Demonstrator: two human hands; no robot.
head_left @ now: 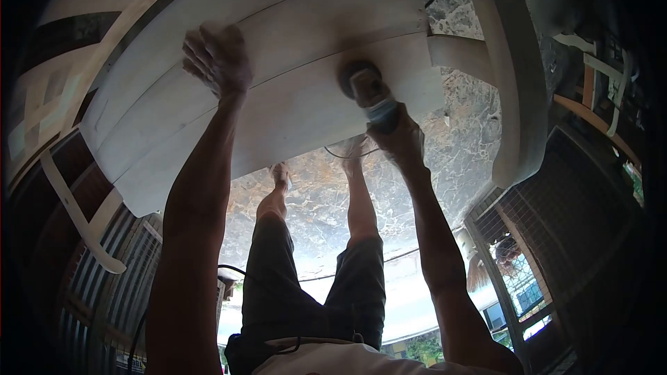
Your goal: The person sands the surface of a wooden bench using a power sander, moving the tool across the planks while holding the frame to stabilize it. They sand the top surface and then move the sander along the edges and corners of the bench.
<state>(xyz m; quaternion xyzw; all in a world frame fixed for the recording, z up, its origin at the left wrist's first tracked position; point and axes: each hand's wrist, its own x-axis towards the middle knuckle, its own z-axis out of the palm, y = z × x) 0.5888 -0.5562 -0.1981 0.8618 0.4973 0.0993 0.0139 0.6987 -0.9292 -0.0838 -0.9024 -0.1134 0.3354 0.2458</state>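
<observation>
A wide pale wooden panel (pixel 299 97) made of several joined boards lies in front of me. My left hand (pixel 218 61) rests on its left part, fingers spread and a little blurred, holding nothing. My right hand (pixel 399 137) grips a handheld power tool (pixel 373 94) with a round dark disc at its head. The disc is against or just above the panel, right of its middle; the exact contact is too dark to tell. A thin dark cord shows beside my right hand.
Curved wooden pieces (pixel 517 76) stand at the right edge of the panel. Slatted wooden furniture parts (pixel 83 222) are at the left. My legs and feet are on the mottled floor (pixel 316 208) below the panel. A mesh-covered frame (pixel 514 264) stands at the right.
</observation>
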